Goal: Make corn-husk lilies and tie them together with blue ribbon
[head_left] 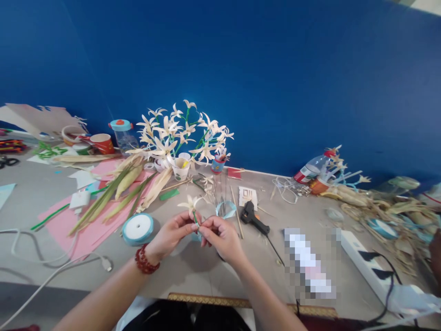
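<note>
Over the front part of the table, my left hand (176, 232) pinches the short green stem of a cream-coloured artificial flower (189, 204). The petals point up and away from me. My right hand (221, 235) is closed on the same stem just below, its fingertips touching those of the left. A bit of light blue ribbon (196, 237) shows under the fingers; how it runs there is hidden. Just beyond my right hand lies a loop of light blue ribbon (226, 209) with thin wires (220, 191). A ribbon spool (138, 228) rests left of my left hand.
A black glue gun (254, 218) lies to the right, near a blurred-out object (308, 262) and a white power strip (365, 269). Similar flowers (179, 131) stand in a cup (181, 169) at the back. Husks (129, 184) cover pink paper (58, 230) on the left. A white cable (51, 276) crosses the front left.
</note>
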### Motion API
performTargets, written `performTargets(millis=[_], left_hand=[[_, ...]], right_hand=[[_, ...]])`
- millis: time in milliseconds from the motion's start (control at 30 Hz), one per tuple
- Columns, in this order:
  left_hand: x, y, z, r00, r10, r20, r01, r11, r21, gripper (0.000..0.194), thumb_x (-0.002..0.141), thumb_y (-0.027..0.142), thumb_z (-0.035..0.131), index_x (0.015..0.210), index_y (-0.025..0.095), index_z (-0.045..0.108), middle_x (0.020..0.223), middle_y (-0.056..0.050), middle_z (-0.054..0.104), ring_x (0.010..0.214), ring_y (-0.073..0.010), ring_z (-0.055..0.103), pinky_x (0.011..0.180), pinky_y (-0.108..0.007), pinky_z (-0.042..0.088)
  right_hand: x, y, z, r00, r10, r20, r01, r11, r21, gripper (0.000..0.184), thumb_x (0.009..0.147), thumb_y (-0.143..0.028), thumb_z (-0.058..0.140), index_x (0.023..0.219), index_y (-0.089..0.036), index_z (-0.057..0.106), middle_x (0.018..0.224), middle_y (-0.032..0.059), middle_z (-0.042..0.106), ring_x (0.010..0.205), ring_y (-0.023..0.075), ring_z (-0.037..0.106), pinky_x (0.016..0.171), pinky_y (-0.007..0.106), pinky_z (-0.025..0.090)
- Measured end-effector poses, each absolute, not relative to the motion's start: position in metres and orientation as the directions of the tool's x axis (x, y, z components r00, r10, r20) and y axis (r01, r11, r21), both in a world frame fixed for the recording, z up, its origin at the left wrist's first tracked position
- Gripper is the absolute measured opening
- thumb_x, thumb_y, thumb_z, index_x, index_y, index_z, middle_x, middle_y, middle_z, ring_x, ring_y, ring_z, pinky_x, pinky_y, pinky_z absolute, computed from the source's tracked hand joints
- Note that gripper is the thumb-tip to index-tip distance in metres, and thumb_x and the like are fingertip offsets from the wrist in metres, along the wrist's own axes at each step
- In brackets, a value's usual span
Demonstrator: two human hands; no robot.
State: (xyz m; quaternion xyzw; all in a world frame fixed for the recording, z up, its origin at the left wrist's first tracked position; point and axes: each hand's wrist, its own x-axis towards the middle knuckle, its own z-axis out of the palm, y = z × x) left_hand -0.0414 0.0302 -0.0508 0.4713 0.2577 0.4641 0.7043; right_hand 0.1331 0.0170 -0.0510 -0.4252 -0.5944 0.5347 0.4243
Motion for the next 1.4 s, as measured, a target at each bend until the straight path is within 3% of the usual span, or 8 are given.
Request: performTargets(millis=[267,533,700,767,867,1033,1233,1400], left_hand=[[-0.044,0.032,-0.054,0.5,0.865,0.026,-0.312,0.152,0.938,0.013,0.084,0.028,0.066,0.09,0.016,0.065,0.085,-0.004,0.059,0.082,-0.0161,0.053,0.078,-0.026,0.043],[-0.043,0.03,-0.057,0.494,0.87,0.008,-0.309,0.167,0.936,0.013,0.084,0.028,0.067,0.088,0.016,0.065,0.082,-0.003,0.057,0.081,-0.016,0.051,0.077,-0.025,0.041],[-0.04,0.03,-0.058,0.496,0.868,0.016,-0.339,0.177,0.924,0.015,0.084,0.03,0.066,0.086,0.015,0.064,0.081,-0.003,0.056,0.078,-0.0153,0.05,0.074,-0.025,0.04],[-0.039,0.029,-0.057,0.499,0.867,0.018,-0.349,0.182,0.919,0.016,0.083,0.03,0.067,0.086,0.015,0.064,0.082,-0.004,0.057,0.076,-0.0148,0.049,0.071,-0.025,0.039],[-0.038,0.028,-0.056,0.521,0.853,0.037,-0.375,0.19,0.907,0.016,0.082,0.03,0.069,0.087,0.015,0.064,0.082,-0.004,0.057,0.074,-0.0136,0.048,0.069,-0.024,0.039],[-0.038,0.026,-0.058,0.538,0.838,0.096,-0.451,0.189,0.872,0.015,0.082,0.029,0.069,0.087,0.015,0.065,0.081,-0.003,0.056,0.073,-0.0131,0.048,0.068,-0.024,0.038],[-0.038,0.026,-0.063,0.549,0.825,0.133,-0.479,0.18,0.859,0.015,0.083,0.028,0.069,0.088,0.015,0.063,0.081,-0.003,0.055,0.074,-0.013,0.048,0.068,-0.024,0.037],[-0.039,0.028,-0.062,0.521,0.839,0.156,-0.51,0.16,0.846,0.014,0.084,0.028,0.068,0.088,0.015,0.063,0.082,-0.003,0.054,0.074,-0.0125,0.047,0.068,-0.024,0.038]], right_hand=[[0.147,0.013,-0.028,-0.358,0.92,0.156,0.398,0.302,-0.866,0.017,0.091,-0.032,0.057,0.082,-0.02,0.064,0.063,-0.002,0.065,0.055,0.0113,0.059,0.056,0.021,0.042],[0.149,0.014,-0.029,-0.38,0.908,0.175,0.417,0.338,-0.844,0.016,0.09,-0.032,0.057,0.083,-0.021,0.065,0.066,-0.0013,0.064,0.058,0.0124,0.057,0.055,0.021,0.04],[0.166,0.05,-0.021,-0.541,0.831,0.129,0.411,0.395,-0.821,0.019,0.089,-0.037,0.059,0.083,-0.021,0.067,0.072,-0.0015,0.067,0.066,0.0133,0.059,0.06,0.021,0.042],[0.173,0.081,-0.021,-0.508,0.848,0.152,0.52,0.443,-0.731,0.027,0.094,-0.037,0.05,0.082,-0.02,0.068,0.073,-0.0009,0.069,0.066,0.0137,0.061,0.06,0.021,0.043],[0.172,0.136,-0.024,-0.386,0.903,0.189,0.798,0.43,-0.422,0.024,0.093,-0.034,0.051,0.089,-0.018,0.069,0.076,0.0029,0.07,0.068,0.0167,0.062,0.062,0.024,0.042],[0.14,0.202,-0.031,-0.477,0.857,0.195,0.821,0.514,-0.248,0.021,0.091,-0.019,0.051,0.096,-0.015,0.071,0.101,0.0111,0.07,0.098,0.0224,0.059,0.088,0.029,0.039],[0.108,0.227,-0.053,-0.562,0.819,0.121,0.813,0.573,-0.102,0.021,0.084,-0.014,0.053,0.09,-0.008,0.072,0.096,0.0188,0.069,0.101,0.0268,0.057,0.088,0.032,0.038],[0.112,0.226,-0.055,-0.639,0.739,0.213,0.736,0.668,-0.108,0.02,0.085,-0.016,0.052,0.09,-0.013,0.071,0.093,0.0143,0.069,0.096,0.0253,0.057,0.087,0.034,0.039]])
